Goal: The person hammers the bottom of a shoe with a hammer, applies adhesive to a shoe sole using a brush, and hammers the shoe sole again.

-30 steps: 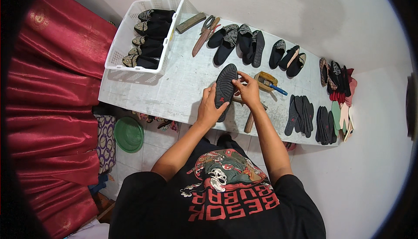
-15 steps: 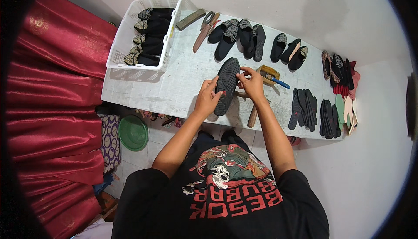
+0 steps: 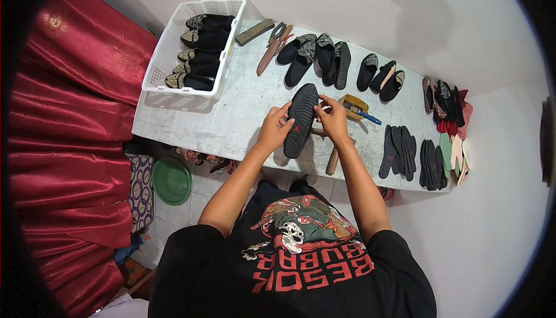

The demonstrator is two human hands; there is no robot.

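Between my hands a black shoe (image 3: pixel 302 120) is held up over the table's front part, its ribbed sole facing me and a small red mark near the heel. My left hand (image 3: pixel 274 127) grips its left edge, thumb beside the red mark. On the right edge, the fingers of my right hand (image 3: pixel 332 117) pinch the shoe near its middle. The shoe's upper is turned away and hidden. Beneath my right hand lies a hammer (image 3: pixel 332 160), partly covered. Just beyond that hand sits a yellowish container (image 3: pixel 351 101) with a blue-handled brush (image 3: pixel 370 117) resting on it.
A white basket (image 3: pixel 152 81) of patterned black shoes stands at the table's left. Near it lie a wooden block (image 3: pixel 255 32), scissors (image 3: pixel 277 33) and a brown-handled tool (image 3: pixel 270 55). Several shoes (image 3: pixel 300 63) line the back; black soles (image 3: pixel 398 153) lie at right. A green basin (image 3: pixel 172 181) is on the floor.
The shoe has tilted slightly in my hands. My left thumb has shifted off the red mark, which now shows fully. The whole view has moved a little.
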